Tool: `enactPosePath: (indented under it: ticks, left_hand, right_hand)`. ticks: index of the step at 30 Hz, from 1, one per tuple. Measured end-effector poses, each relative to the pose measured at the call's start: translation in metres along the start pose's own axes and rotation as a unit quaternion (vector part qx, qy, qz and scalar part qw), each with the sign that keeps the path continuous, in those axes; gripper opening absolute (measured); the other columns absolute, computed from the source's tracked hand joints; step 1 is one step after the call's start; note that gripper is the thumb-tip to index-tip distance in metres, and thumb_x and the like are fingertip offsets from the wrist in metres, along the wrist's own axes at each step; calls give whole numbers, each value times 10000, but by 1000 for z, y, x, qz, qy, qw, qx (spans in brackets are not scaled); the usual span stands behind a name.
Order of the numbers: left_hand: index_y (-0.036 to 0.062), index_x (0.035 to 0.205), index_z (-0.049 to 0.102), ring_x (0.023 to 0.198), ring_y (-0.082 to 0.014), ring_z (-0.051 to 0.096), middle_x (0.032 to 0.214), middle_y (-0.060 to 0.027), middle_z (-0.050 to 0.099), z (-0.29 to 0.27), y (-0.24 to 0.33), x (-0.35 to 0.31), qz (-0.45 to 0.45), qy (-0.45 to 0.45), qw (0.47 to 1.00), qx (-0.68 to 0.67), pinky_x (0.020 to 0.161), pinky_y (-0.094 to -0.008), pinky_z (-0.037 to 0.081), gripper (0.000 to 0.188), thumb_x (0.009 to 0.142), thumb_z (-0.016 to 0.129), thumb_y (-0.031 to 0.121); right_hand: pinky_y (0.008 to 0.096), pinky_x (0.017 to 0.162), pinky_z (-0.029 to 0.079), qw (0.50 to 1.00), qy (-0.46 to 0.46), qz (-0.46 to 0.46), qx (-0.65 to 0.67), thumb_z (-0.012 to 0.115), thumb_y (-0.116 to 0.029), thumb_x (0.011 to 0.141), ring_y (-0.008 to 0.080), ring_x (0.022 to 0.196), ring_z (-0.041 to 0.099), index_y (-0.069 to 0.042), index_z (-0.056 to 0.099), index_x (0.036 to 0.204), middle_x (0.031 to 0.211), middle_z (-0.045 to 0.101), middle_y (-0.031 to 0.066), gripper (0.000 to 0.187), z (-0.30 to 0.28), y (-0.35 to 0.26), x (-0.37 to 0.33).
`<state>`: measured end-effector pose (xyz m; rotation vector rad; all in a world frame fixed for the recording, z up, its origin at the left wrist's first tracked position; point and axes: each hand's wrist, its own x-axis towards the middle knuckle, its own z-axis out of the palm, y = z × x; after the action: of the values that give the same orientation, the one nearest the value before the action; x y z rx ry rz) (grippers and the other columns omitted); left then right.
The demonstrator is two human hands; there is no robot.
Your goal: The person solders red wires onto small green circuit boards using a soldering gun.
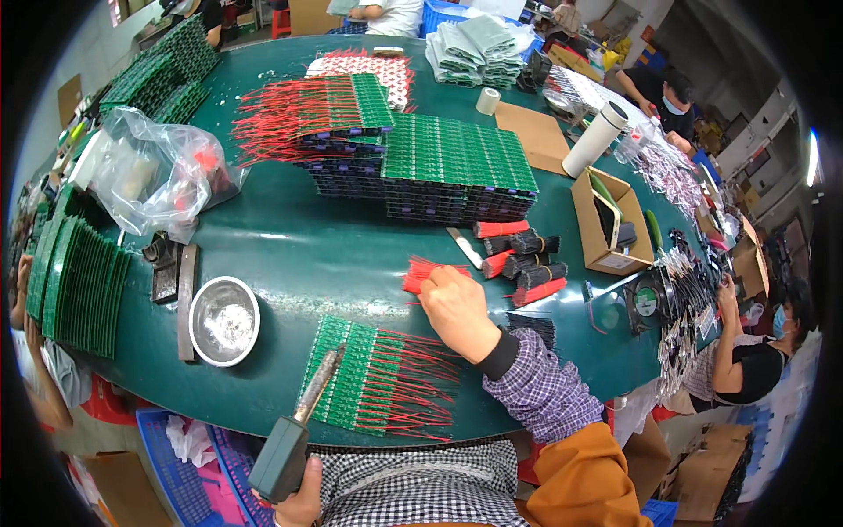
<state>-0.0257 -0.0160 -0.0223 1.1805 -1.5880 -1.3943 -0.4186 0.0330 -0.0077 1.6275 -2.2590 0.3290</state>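
Grey-green boxy soldering gun [279, 457]: grips it with curled left hand [303, 501] over green red-wired circuit panel [362, 373] on dark-green table [303, 281]; reaches bunched right hand [459, 314] to thin red wires [420, 275], cannot tell if pinching.

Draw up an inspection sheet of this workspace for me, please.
Surface: glossy dark-green tabletop, bearing a large stack of green circuit boards.
Work things: green rectangular circuit-board panel with red wires extending rightward; soldering iron with dark boxy handle and metal shaft, over the panel.
Clutter: crumpled clear plastic bag, round white bowl, open brown cardboard box.
Hands: left hand holds the soldering iron; right hand at loose thin red wires, grip unclear.
Cables: red and black wire bundles; iron's power cord: nothing seen.
Surroundings: co-workers, blue plastic crate.
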Motion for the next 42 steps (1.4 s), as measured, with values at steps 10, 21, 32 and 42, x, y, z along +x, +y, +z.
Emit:
enactPosePath:
  ticks: [10, 21, 32, 42]
  left_hand:
    - [-56, 1231, 662, 644, -123, 602, 836, -51, 676, 9, 14, 12, -8, -47, 999, -5, 583, -284, 475, 335, 913, 764, -23]
    - [-61, 1250, 648, 646, -127, 601, 878, -84, 674, 14, 10, 15, -26, -21, 998, -50, 578, -281, 480, 349, 913, 742, -56]
    - [-47, 1261, 665, 676, -115, 607, 962, -81, 686, 12, 10, 18, 58, -35, 997, 27, 596, -274, 491, 368, 905, 759, -61]
    - [-55, 1267, 665, 694, -116, 605, 993, -79, 686, 9, 12, 20, 91, -38, 994, 51, 606, -268, 490, 374, 907, 766, -52]
  right_hand:
    - [386, 735, 541, 999, 33, 12, -10, 683, -19, 742, 266, 879, 634, -66, 631, 855, 872, 594, 78, 133, -4, -1, -1]
    - [388, 749, 546, 998, 30, -11, 49, 690, -14, 773, 262, 884, 619, -59, 668, 906, 899, 587, 70, 143, -15, 0, 2]
    - [370, 741, 557, 998, 20, -38, 54, 696, -22, 766, 253, 882, 629, -55, 695, 870, 888, 597, 68, 108, -37, -6, 11]
    - [342, 642, 522, 968, -122, -204, -75, 739, -130, 713, 223, 817, 646, -89, 706, 699, 777, 629, 65, 54, -48, -32, 50]
